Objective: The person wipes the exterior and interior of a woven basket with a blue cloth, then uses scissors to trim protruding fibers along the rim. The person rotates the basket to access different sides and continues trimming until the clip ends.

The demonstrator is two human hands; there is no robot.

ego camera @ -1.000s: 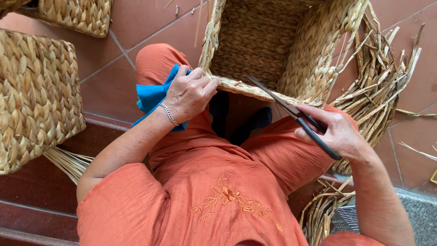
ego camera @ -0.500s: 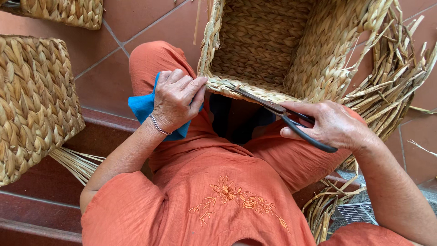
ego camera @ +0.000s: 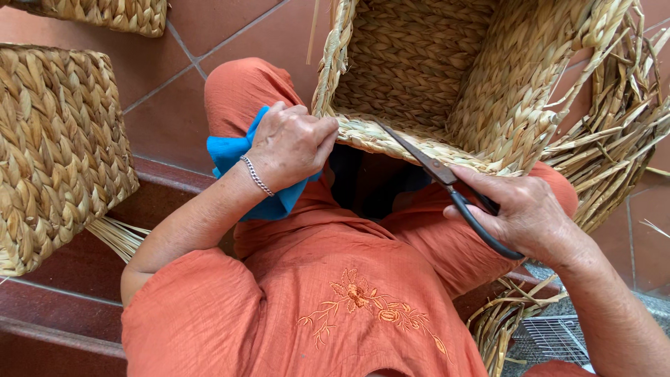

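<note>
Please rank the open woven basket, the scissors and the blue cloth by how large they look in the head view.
1. open woven basket, by far the largest.
2. scissors and blue cloth look similar; the cloth is partly hidden by the left hand, so unranked.

The basket (ego camera: 419,70) is cut off by the top edge. The right hand (ego camera: 523,216) hides part of the scissors (ego camera: 447,185) handles. The mesh (ego camera: 551,342) runs off the bottom edge.

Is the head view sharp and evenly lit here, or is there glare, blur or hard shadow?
Head view: soft, even light, no glare; left hand, scissors and right hand sharp; darkest shadow beneath the woven basket rim, between the knees.
</note>
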